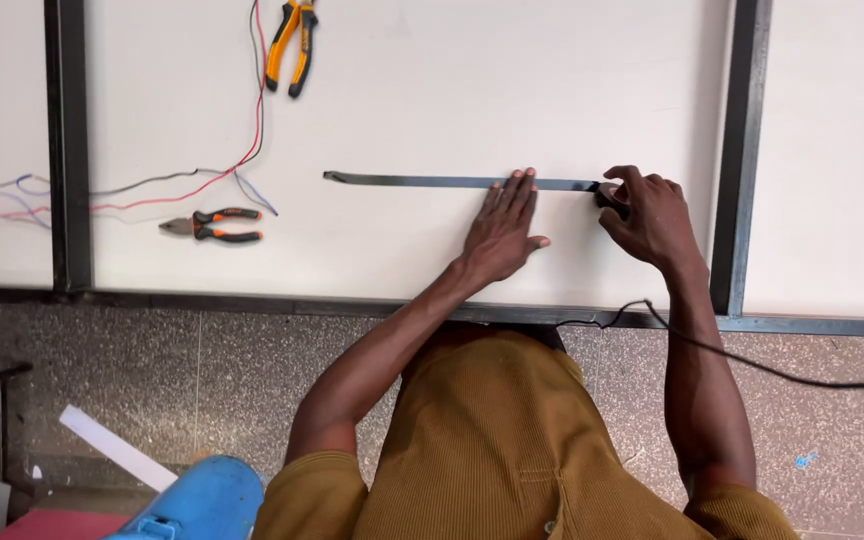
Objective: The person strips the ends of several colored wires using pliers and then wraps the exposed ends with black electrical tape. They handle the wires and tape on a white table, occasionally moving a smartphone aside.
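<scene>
A long strip of black tape [412,181] lies flat across the white board [402,90], from mid-left toward the right. My left hand [504,228] rests flat on the board, fingers together, their tips pressing on the strip. My right hand [649,215] is closed around a small black roll of tape [609,195] at the strip's right end.
Small orange-handled pliers [214,225] lie to the left, and larger yellow-handled pliers [291,45] at the top. Red, grey and blue wires [182,183] trail from the left. A black frame bar [741,150] stands right of my hand. A black cable [752,362] crosses my right forearm.
</scene>
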